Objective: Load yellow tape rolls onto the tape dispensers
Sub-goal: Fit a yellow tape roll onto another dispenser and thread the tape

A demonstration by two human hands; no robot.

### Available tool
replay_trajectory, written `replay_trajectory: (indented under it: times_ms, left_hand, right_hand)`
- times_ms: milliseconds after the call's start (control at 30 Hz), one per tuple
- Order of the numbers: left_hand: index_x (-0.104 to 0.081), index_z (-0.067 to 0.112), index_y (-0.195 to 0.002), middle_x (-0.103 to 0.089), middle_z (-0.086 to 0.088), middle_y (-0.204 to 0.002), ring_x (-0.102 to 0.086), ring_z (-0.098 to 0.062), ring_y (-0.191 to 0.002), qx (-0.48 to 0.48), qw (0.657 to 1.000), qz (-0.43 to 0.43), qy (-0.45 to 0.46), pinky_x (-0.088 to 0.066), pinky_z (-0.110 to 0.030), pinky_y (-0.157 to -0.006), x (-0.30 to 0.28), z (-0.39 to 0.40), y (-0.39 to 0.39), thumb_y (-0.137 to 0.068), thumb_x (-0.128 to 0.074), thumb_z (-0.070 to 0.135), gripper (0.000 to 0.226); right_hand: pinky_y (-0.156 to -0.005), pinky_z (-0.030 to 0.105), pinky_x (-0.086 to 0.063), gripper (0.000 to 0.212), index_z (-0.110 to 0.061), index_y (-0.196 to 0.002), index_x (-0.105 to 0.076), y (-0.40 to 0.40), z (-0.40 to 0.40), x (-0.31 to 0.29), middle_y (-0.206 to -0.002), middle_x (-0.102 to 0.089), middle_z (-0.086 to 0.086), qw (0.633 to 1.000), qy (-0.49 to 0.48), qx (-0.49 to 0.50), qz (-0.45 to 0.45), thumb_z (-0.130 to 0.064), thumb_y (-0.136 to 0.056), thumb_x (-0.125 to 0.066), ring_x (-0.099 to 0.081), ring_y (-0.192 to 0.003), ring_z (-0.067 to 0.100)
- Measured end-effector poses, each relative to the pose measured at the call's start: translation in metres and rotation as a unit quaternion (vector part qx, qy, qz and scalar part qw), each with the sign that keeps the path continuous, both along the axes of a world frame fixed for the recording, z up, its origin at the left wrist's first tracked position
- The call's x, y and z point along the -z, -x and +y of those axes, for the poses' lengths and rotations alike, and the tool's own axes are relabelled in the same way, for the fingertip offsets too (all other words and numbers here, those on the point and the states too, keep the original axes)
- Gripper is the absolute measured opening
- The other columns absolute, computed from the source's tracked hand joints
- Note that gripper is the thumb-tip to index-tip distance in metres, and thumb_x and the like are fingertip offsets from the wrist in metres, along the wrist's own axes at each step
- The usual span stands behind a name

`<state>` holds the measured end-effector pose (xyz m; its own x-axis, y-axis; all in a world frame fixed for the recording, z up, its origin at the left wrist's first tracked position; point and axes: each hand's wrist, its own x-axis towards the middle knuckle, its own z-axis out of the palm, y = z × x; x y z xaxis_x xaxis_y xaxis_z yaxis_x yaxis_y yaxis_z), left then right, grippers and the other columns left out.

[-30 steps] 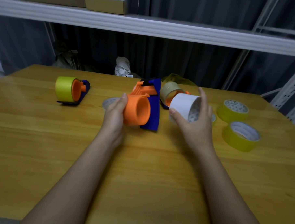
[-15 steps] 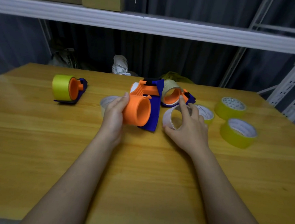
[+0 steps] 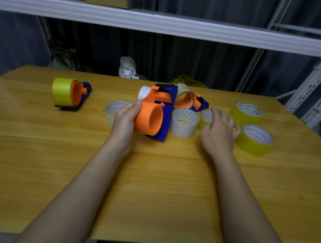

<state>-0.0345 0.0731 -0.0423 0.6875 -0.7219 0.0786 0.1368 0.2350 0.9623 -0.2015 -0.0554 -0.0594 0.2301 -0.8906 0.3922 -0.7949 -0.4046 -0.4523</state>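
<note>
My left hand grips a blue tape dispenser by its bare orange hub, just above the table. My right hand hovers with loosely curled fingers over a yellow tape roll that it partly hides; I cannot tell whether it touches it. Two more yellow rolls lie to the right, one farther back and one nearer. A white roll lies flat between my hands.
A second dispenser carrying a yellow roll sits at the back left. A third dispenser with a beige roll lies behind the held one. A pale roll lies behind my left hand. The wooden table is bare toward me; a shelf crosses overhead.
My right hand has set the white roll down flat on the table, let go of it and moved right over a yellow roll. My left hand has kept holding the dispenser.
</note>
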Motion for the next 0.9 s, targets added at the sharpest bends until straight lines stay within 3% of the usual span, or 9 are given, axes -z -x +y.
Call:
replay_trajectory:
  times_ms: [100, 233, 300, 400, 500, 600, 700, 767, 900]
  left_hand:
    - [-0.066, 0.009, -0.097, -0.065, -0.008, -0.092, -0.058, -0.02, -0.087, 0.007, 1.0, -0.002, 0.001, -0.044, -0.037, -0.081, 0.001, -0.001, 0.002, -0.096, -0.049, 0.031, 0.027]
    - [-0.066, 0.017, -0.085, -0.067, 0.008, -0.073, -0.059, -0.008, -0.072, 0.001, 1.0, -0.004, 0.005, -0.045, -0.03, -0.071, 0.002, -0.002, 0.003, -0.095, -0.051, 0.028, 0.021]
    - [-0.067, 0.019, -0.086, -0.068, 0.009, -0.076, -0.06, -0.008, -0.075, -0.002, 1.0, -0.009, 0.005, -0.046, -0.031, -0.075, 0.002, -0.003, 0.005, -0.095, -0.05, 0.03, 0.022]
    - [-0.065, 0.023, -0.09, -0.068, 0.009, -0.086, -0.062, -0.008, -0.083, 0.001, 1.0, -0.026, 0.004, -0.048, -0.033, -0.085, 0.0, -0.002, 0.009, -0.096, -0.047, 0.032, 0.021]
    - [-0.062, 0.027, -0.088, -0.067, 0.014, -0.083, -0.063, -0.001, -0.08, 0.01, 0.999, -0.045, 0.012, -0.049, -0.027, -0.083, -0.001, -0.002, 0.013, -0.098, -0.043, 0.032, 0.023]
    - [-0.06, 0.03, -0.086, -0.066, 0.015, -0.083, -0.063, 0.002, -0.077, 0.015, 0.998, -0.059, 0.023, -0.05, -0.02, -0.077, 0.0, 0.0, 0.016, -0.099, -0.041, 0.031, 0.023]
    - [-0.059, 0.027, -0.088, -0.065, 0.015, -0.079, -0.062, 0.004, -0.072, 0.025, 0.997, -0.061, 0.04, -0.051, -0.018, -0.069, 0.001, 0.0, 0.018, -0.1, -0.039, 0.027, 0.024]
    - [-0.059, 0.023, -0.091, -0.065, 0.012, -0.079, -0.061, 0.004, -0.071, 0.032, 0.996, -0.068, 0.045, -0.05, -0.016, -0.066, 0.001, -0.001, 0.02, -0.1, -0.037, 0.025, 0.024]
    - [-0.061, 0.016, -0.1, -0.068, -0.002, -0.094, -0.063, -0.014, -0.088, 0.041, 0.995, -0.072, 0.055, -0.051, -0.032, -0.082, 0.002, -0.003, 0.02, -0.098, -0.038, 0.027, 0.025]
  right_hand:
    - [-0.115, 0.051, -0.005, 0.053, -0.017, -0.142, -0.037, 0.007, -0.008, 0.007, -0.151, -0.033, 0.006, 0.991, -0.081, 0.015, 0.102, -0.021, -0.09, -0.045, -0.012, -0.144, 0.023]
    - [-0.115, 0.049, -0.009, 0.042, -0.019, -0.133, -0.05, 0.008, -0.012, 0.013, -0.144, -0.043, 0.005, 0.989, -0.029, 0.024, 0.141, -0.033, -0.094, -0.055, -0.018, -0.142, 0.025]
    - [-0.114, 0.046, -0.014, 0.039, -0.017, -0.129, -0.055, 0.009, -0.014, 0.012, -0.138, -0.05, 0.007, 0.995, 0.004, 0.035, 0.091, -0.03, -0.093, -0.058, -0.027, -0.137, 0.027]
    - [-0.107, 0.038, -0.026, 0.032, -0.008, -0.118, -0.063, 0.008, -0.013, 0.009, -0.121, -0.06, 0.013, 0.994, 0.083, 0.014, -0.065, -0.023, -0.09, -0.063, -0.039, -0.125, 0.034]
    - [-0.087, 0.013, -0.029, 0.02, -0.004, -0.093, -0.065, 0.002, -0.003, -0.001, -0.1, -0.06, 0.007, 0.953, 0.17, -0.074, -0.239, -0.02, -0.083, -0.07, -0.05, -0.105, 0.034]
    - [-0.086, 0.004, -0.031, 0.026, -0.006, -0.082, -0.06, -0.007, 0.015, -0.011, -0.108, -0.049, 0.001, 0.914, 0.178, -0.156, -0.329, -0.027, -0.079, -0.073, -0.047, -0.106, 0.024]
    - [-0.102, 0.032, -0.04, 0.029, -0.016, -0.083, -0.055, -0.015, 0.03, -0.011, -0.129, -0.042, 0.0, 0.899, 0.119, -0.211, -0.366, -0.041, -0.078, -0.068, -0.04, -0.126, 0.024]
    - [-0.102, 0.048, -0.041, 0.031, -0.018, -0.084, -0.055, -0.019, 0.038, -0.009, -0.142, -0.038, -0.003, 0.893, 0.047, -0.237, -0.38, -0.047, -0.077, -0.065, -0.035, -0.134, 0.019]
    - [-0.101, 0.052, -0.042, 0.036, -0.034, -0.097, -0.052, -0.027, 0.048, -0.006, -0.145, -0.035, -0.014, 0.87, -0.042, -0.315, -0.378, -0.05, -0.071, -0.069, -0.032, -0.138, 0.014]
